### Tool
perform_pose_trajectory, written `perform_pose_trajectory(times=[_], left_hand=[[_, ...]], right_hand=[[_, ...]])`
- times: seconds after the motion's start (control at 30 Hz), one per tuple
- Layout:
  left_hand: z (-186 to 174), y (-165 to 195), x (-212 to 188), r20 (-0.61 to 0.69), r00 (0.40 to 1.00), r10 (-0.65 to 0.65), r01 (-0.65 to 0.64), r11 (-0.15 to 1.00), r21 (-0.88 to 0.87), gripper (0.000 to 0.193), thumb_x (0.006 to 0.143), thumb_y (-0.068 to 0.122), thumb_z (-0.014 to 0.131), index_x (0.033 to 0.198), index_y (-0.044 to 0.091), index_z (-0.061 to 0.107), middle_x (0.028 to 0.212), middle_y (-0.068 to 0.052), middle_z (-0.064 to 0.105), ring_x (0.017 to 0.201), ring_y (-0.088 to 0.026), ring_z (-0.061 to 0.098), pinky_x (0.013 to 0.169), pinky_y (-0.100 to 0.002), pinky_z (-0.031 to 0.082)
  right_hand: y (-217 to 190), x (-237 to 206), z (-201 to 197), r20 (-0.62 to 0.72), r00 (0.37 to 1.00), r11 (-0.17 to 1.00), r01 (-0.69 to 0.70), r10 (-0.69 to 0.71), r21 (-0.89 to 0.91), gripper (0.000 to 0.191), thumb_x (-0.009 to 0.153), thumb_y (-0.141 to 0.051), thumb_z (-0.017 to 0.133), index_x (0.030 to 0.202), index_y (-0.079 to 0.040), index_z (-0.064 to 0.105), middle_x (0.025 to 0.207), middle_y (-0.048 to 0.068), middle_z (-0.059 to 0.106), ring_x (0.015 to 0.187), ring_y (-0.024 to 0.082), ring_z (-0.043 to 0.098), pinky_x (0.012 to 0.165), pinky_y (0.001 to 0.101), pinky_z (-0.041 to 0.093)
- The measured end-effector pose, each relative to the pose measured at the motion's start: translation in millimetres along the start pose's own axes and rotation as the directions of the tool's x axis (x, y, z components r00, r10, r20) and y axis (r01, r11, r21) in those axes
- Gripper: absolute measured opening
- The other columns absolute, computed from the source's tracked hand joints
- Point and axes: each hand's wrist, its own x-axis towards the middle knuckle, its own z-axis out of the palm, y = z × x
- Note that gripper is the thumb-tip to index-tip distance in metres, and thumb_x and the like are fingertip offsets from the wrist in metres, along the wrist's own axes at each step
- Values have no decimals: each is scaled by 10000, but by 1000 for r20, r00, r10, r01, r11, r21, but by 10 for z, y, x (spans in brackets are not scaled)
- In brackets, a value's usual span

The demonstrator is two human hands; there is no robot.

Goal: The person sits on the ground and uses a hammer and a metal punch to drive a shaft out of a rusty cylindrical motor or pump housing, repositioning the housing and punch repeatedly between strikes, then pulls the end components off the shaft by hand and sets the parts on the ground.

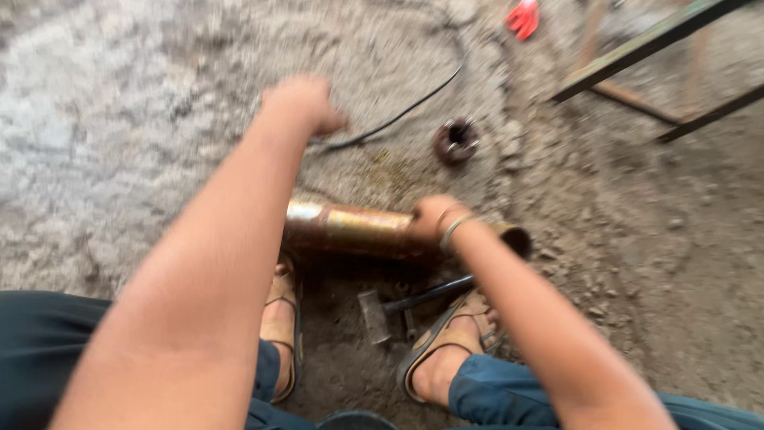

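The right hand (434, 216) rested on top of a rusty metal cylinder (358, 231), fingers curled over its far side in a grasp, with a thin bracelet (454, 231) around the wrist. The cylinder lay on its side on the dirt floor (637, 263), across the view just beyond the person's feet, its left part shiny and brassy, its right end open and dark.

The left hand (306, 103) was stretched out farther away, above the ground beyond the cylinder. It was blurred, closed into a loose fist, and it was not possible to tell whether it held anything. Just beside it a black cable (398, 118) curved across the floor toward the top of the view.

Near the cable, to the right, sat a small round rusty metal part (456, 141) with a hollow centre. Between the feet, in front of the cylinder, lay a hammer (398, 306) with a dark handle and a grey head. Both feet wore tan sandals (446, 338), and dark blue trousers (509, 394) covered the legs.

At the top edge lay a red object (524, 17), too blurred to identify. At the upper right stood a dark metal frame (637, 52) of angled bars.
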Motion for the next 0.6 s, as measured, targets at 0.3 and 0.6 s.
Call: perform_pose_trajectory(times=[0.3,0.6], left_hand=[[15,-87,1513,-45,995,-88,84,994,-69,658,864,492,700,1403,131,590,1475,-147,565,1357,-334,534,1089,-546,449],[188,8,3401,-224,973,-47,40,999,-37,901,894,728,534,1538,119,375,1644,-229,190,1502,-445,161,1180,-651,82]], right_hand=[[1323,1342,-1041,-238,954,815,-10,181,580,387,855,-334,743,1088,-25,740,932,112,772,852,208,724,794,357,573],[2034,2573,-1638,-510,792,829,7,336,559,387,862,-282,743,1173,-53,714,996,116,754,889,205,709,826,348,549]])
